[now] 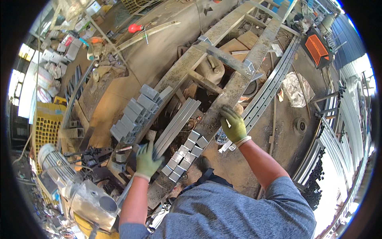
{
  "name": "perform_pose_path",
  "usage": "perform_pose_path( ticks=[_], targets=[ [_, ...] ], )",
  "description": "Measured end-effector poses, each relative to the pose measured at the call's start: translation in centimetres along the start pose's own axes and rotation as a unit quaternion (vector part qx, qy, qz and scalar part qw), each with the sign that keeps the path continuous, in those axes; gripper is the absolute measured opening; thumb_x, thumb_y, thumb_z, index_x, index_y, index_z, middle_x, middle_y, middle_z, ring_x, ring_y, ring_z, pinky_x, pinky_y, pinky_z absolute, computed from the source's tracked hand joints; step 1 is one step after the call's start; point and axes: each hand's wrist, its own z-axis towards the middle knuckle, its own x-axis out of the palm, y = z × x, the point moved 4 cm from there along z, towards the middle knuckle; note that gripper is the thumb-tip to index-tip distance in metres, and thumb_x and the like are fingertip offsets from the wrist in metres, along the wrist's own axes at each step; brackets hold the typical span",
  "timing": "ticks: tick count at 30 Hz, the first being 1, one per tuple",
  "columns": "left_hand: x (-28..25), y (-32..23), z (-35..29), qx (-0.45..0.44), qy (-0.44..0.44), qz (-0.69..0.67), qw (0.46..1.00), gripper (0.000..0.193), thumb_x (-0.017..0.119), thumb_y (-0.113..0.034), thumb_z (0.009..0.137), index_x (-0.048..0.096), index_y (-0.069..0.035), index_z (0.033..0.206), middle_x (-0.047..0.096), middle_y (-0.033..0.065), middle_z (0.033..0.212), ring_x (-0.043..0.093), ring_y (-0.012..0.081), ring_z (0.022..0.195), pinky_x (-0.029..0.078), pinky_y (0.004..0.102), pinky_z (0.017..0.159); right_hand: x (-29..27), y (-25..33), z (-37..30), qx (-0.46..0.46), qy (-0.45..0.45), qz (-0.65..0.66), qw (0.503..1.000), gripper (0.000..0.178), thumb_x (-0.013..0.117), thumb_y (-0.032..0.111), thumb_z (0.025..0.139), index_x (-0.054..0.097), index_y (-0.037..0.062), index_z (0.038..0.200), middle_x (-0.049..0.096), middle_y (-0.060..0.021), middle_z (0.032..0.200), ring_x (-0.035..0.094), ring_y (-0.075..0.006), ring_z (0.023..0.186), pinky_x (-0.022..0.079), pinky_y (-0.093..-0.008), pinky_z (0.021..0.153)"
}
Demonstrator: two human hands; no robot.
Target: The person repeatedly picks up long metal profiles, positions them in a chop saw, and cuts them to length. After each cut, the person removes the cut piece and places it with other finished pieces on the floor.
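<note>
My left hand (147, 161), in a yellow-green glove, lies beside the near end of several long grey square tubes (177, 125). Its fingers are stretched out; whether they touch the tubes I cannot tell. On the right, my gloved right hand (234, 125) rests at the edge of a dirty steel beam (227, 99), fingers apart and holding nothing. Between the hands, short cut square tubes (185, 153) sit in a block on the beam. A larger pile of short square tubes (137, 113) stands beyond my left hand, on the other side of the long ones.
A motor (57, 163) with a metal housing stands at lower left. A cross bar (225, 57) spans the frame's two beams. Perforated rails (270, 87) run along the right side. Long tube stacks (342, 147) line the far right; a red-handled tool (136, 28) lies farther off.
</note>
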Motion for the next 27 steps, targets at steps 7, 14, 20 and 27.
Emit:
perform_pose_path(
  ticks=[7,14,20,27],
  targets=[
    [2.7,3.2,-3.1,0.047,-0.055,0.018,0.997,0.112,0.103,-0.040,0.089,0.055,-0.001,0.182,0.072,0.0291,0.164,0.064,0.0502,0.156,0.037,0.0697,0.145,1.2,-8.8,20.9,0.077,0.014,-0.137,0.987,0.031,0.074,0.028,0.112,0.089,0.0103,0.132,0.088,-0.0229,0.134,0.081,-0.0521,0.125,0.065,-0.0607,0.109],
    [2.6,2.4,-2.6,0.046,-0.073,0.030,0.996,0.107,0.104,-0.038,0.085,0.061,0.004,0.173,0.075,0.0289,0.157,0.067,0.0527,0.150,0.040,0.0708,0.141,5.8,-4.9,31.8,-0.099,-0.038,0.036,0.994,0.041,0.071,0.031,0.120,0.086,0.0103,0.152,0.087,-0.0242,0.148,0.081,-0.0484,0.137,0.064,-0.0507,0.120],
    [2.8,-1.1,1.7,0.039,-0.081,0.005,0.996,0.103,0.104,-0.037,0.086,0.062,0.002,0.171,0.076,0.0277,0.158,0.072,0.0529,0.144,0.053,0.0651,0.130,1.4,-7.4,17.9,0.201,-0.118,0.232,0.944,0.031,0.078,0.018,0.117,0.088,0.0051,0.144,0.090,-0.0217,0.137,0.087,-0.0347,0.131,0.064,-0.0438,0.118],
    [3.6,-9.4,14.1,0.046,-0.069,-0.036,0.996,0.099,0.101,-0.040,0.095,0.058,0.002,0.174,0.077,0.0350,0.152,0.075,0.0564,0.137,0.062,0.0634,0.119,0.1,-6.0,11.5,-0.056,-0.123,0.002,0.991,0.027,0.082,0.007,0.102,0.087,0.0075,0.128,0.089,-0.0167,0.138,0.084,-0.0438,0.129,0.067,-0.0531,0.113]
  ],
)
